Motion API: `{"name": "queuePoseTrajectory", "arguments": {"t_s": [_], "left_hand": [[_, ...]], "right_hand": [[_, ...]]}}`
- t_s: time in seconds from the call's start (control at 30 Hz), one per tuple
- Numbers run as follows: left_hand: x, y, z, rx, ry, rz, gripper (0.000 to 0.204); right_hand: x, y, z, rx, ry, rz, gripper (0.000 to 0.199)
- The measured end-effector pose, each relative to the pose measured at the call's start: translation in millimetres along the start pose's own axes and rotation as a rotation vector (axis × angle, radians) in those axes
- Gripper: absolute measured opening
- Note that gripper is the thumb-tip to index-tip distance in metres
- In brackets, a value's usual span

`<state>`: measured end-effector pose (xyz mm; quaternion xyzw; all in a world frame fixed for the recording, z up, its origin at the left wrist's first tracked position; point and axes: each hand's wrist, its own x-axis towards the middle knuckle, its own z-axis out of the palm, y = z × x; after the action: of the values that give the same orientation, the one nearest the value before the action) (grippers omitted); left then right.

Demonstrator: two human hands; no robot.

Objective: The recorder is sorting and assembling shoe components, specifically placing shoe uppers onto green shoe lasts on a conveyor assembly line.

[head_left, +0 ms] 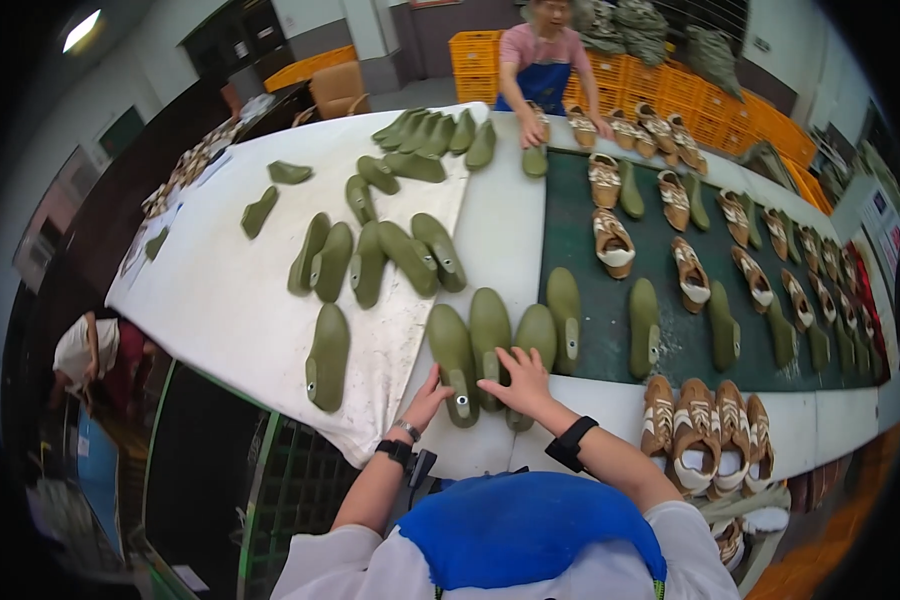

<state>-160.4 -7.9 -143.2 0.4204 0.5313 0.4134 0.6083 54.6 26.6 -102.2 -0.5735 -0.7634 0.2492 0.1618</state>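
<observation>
Three green shoe lasts stand side by side at the table's near edge, toes pointing away from me: a left last (pixel 450 345), a middle last (pixel 489 325) and a right last (pixel 536 330). Against the heel end of the left last rests my left hand (pixel 425 405), thumb and fingers apart. My right hand (pixel 523 385) lies over the heel ends of the middle and right lasts with its fingers spread. It partly hides both heels. Just beyond it, another green last (pixel 564 310) sits on the edge of the dark green mat (pixel 595 325).
More lasts (pixel 368 260) lie in groups on the white cloth (pixel 220 235) to the left. Brown-and-white sneakers (pixel 613 245) and lasts line the mat; several sneakers (pixel 697 430) stand at near right. Across the table, a person (pixel 545 60) handles a sneaker. Orange crates (pixel 475 60) are stacked behind.
</observation>
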Motion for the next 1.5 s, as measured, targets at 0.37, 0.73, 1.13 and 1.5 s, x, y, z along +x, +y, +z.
{"name": "queuePoseTrajectory", "arguments": {"t_s": [0.37,0.73,1.13,1.5], "left_hand": [[-22,30,-218,0.821,0.866,-0.23,0.065],[-19,27,-34,0.74,0.378,-0.015,0.066],[244,128,-55,0.951,0.489,-0.069,0.108],[268,111,-49,1.022,0.452,-0.033,0.076]], "right_hand": [[-3,5,13,-0.066,0.157,-0.106,0.062],[-1,11,13,-0.067,0.23,-0.076,0.062],[3,8,15,-0.02,0.346,-0.159,0.051],[3,8,18,0.02,0.331,-0.09,0.046]]}}
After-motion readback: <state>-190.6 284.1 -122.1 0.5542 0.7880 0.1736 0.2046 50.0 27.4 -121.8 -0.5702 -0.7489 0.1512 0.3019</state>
